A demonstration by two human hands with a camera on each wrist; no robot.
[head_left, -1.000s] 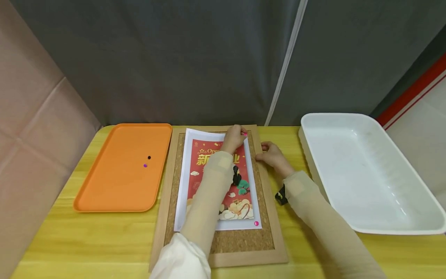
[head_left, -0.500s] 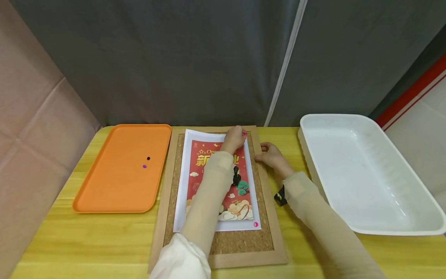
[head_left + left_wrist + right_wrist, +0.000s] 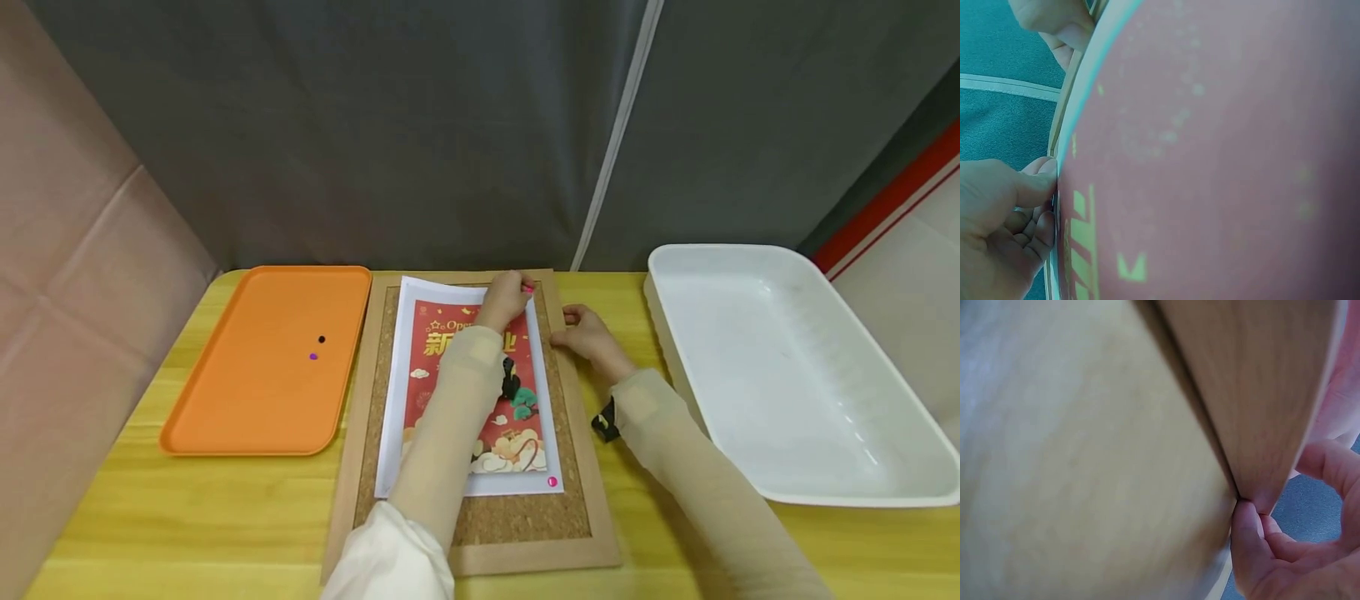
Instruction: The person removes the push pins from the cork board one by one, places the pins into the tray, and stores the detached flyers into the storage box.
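A poster (image 3: 431,400), red with gold lettering on white paper, lies on a wood-framed corkboard (image 3: 525,521). My left hand (image 3: 503,302) reaches across it to its top right corner, fingers curled at a pink pushpin (image 3: 528,289) that shows just past the fingertips. A second pink pushpin (image 3: 552,482) sits in the poster's lower right corner. My right hand (image 3: 592,337) grips the right side of the board's frame; the right wrist view shows thumb and fingers (image 3: 1250,540) at the frame's edge. My left forearm hides the poster's middle.
Left of the board lies an orange tray (image 3: 247,400) with a black pushpin (image 3: 322,339) and a purple pushpin (image 3: 312,357) on it. On the right stands a deep white tub (image 3: 693,400). A grey curtain (image 3: 420,133) hangs behind the wooden table (image 3: 187,517).
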